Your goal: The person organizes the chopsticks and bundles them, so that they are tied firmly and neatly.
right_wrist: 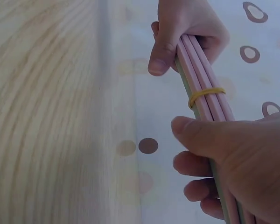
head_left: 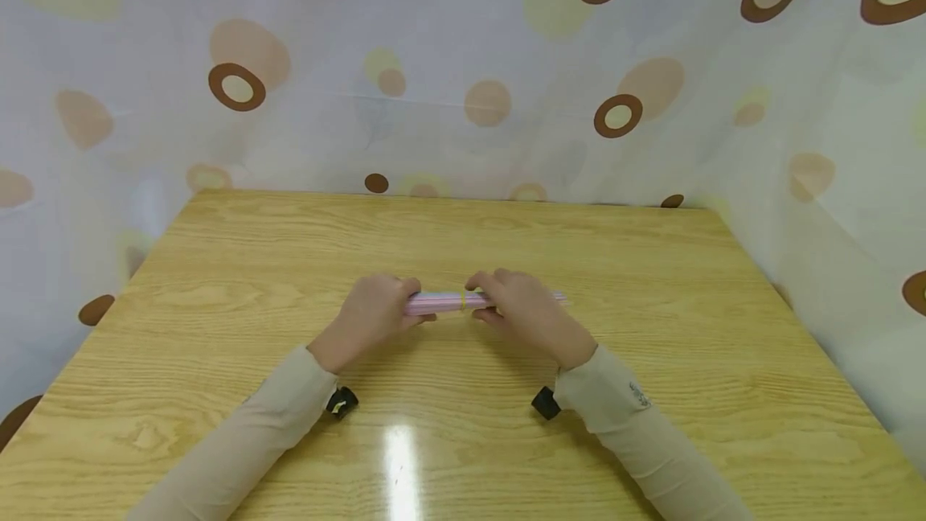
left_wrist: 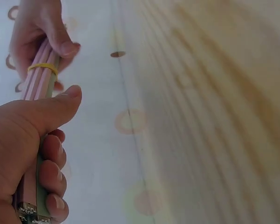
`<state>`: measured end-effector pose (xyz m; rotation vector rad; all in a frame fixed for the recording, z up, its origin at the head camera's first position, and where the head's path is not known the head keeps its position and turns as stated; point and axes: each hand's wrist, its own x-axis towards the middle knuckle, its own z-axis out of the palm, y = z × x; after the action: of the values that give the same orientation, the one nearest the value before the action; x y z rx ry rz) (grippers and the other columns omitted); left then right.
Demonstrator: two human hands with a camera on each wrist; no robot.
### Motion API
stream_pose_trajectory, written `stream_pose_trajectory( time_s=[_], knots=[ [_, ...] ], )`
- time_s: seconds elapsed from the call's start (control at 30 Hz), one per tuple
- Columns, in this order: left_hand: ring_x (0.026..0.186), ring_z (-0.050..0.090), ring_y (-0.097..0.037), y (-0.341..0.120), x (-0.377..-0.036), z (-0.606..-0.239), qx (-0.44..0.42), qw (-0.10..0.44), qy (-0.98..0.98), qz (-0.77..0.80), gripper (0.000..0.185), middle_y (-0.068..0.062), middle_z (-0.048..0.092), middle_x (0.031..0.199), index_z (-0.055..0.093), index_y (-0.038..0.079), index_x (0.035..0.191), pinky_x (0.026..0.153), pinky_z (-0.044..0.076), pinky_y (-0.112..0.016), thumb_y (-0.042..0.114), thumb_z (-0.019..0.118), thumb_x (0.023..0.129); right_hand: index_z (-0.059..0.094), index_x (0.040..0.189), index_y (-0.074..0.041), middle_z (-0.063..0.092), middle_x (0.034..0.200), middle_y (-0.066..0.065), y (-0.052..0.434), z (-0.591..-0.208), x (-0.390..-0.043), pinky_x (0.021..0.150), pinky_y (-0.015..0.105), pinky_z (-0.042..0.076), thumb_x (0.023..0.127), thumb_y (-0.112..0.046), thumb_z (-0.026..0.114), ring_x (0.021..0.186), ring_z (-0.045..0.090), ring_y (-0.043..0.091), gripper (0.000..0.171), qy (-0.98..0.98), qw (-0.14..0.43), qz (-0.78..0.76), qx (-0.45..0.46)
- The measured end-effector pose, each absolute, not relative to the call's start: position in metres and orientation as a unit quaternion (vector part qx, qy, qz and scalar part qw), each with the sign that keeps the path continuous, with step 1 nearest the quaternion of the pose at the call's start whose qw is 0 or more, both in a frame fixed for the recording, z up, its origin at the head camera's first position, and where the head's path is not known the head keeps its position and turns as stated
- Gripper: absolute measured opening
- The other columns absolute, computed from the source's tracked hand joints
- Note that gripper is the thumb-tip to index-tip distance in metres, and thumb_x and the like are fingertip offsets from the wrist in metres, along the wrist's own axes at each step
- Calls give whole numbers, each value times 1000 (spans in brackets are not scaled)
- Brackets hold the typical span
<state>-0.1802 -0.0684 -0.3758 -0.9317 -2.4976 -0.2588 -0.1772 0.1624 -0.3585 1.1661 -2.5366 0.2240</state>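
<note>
A bundle of thin pink and pale green sticks (head_left: 443,302) is held level just above the middle of the wooden table (head_left: 217,280). A yellow rubber band (head_left: 463,301) circles the bundle between the hands. My left hand (head_left: 376,310) grips the bundle's left part, fingers curled round it (left_wrist: 42,172). My right hand (head_left: 522,308) grips the right part, thumb lying over the sticks (right_wrist: 200,135). The right wrist view shows the band (right_wrist: 206,95) round the sticks (right_wrist: 200,70); in the left wrist view the band (left_wrist: 43,68) sits just beyond my left thumb. The stick tips (head_left: 559,296) poke out past my right hand.
A white curtain with brown and beige spots (head_left: 463,87) hangs behind and beside the table. A small black wrist-mounted device shows under each sleeve (head_left: 342,402) (head_left: 546,403). Light glares on the table's near part (head_left: 399,457).
</note>
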Motion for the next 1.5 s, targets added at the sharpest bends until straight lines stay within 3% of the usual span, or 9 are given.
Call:
stream_pose_trajectory(
  time_s=[0.1,0.27,0.57,0.7,0.9,1.03,1.13,1.33,1.5],
  knots=[
    [44,44,-8,-71,-181,-376,-325,220,-914,-105,36,1,60,57,63,11,71,43,40,-24,43,78,68,57,98,-10,60,73,1,168,-358,-179,52,23,42,79,-26,72,56,50,9,28,-898,172,72,400],
    [42,44,-8,-74,-183,-376,-319,216,-916,-115,38,0,59,56,62,10,69,41,38,-22,44,78,68,57,91,-10,59,71,-1,174,-357,-184,52,21,38,82,-29,69,54,44,6,24,-892,158,90,413],
    [42,33,-7,-76,-190,-369,-280,178,-938,-96,43,4,47,49,55,14,61,38,23,-20,52,77,63,59,79,-15,49,58,-7,189,-353,-195,48,20,30,84,-37,63,47,35,4,24,-927,53,117,351],
    [43,32,-7,-75,-194,-367,-276,155,-944,-98,44,5,44,49,53,14,60,37,24,-21,52,75,64,57,75,-15,45,54,-7,195,-355,-201,46,19,28,85,-40,61,45,33,4,28,-932,40,121,340],
    [54,43,-13,-80,-192,-374,-262,46,-961,-72,33,1,50,63,56,11,78,46,36,-29,43,67,81,56,84,-15,49,63,-6,201,-369,-206,51,20,33,87,-39,60,53,37,5,25,-927,-8,199,318],
    [62,47,-14,-84,-190,-383,-269,-17,-960,-78,25,-1,52,73,56,9,92,52,39,-31,33,63,86,54,91,-14,52,70,-5,210,-386,-204,55,20,37,89,-34,59,58,40,6,20,-919,-55,239,309],
    [68,48,-17,-86,-190,-387,-275,-14,-957,-87,23,-3,52,78,57,8,96,56,40,-33,28,64,86,55,93,-14,56,76,-4,216,-396,-203,60,23,41,90,-28,59,63,44,7,15,-915,-44,258,308],
    [83,50,-20,-87,-189,-388,-295,-3,-952,-82,27,-5,53,91,59,11,107,66,43,-36,25,66,85,58,101,-14,61,96,-1,225,-404,-196,77,32,47,90,-22,59,84,55,11,14,-927,31,211,309],
    [83,52,-20,-90,-192,-387,-288,-5,-953,-94,29,-3,54,92,61,12,109,67,44,-37,24,68,83,60,103,-14,58,97,1,227,-409,-194,78,32,46,89,-23,61,86,52,13,17,-928,84,180,315]
  ],
)
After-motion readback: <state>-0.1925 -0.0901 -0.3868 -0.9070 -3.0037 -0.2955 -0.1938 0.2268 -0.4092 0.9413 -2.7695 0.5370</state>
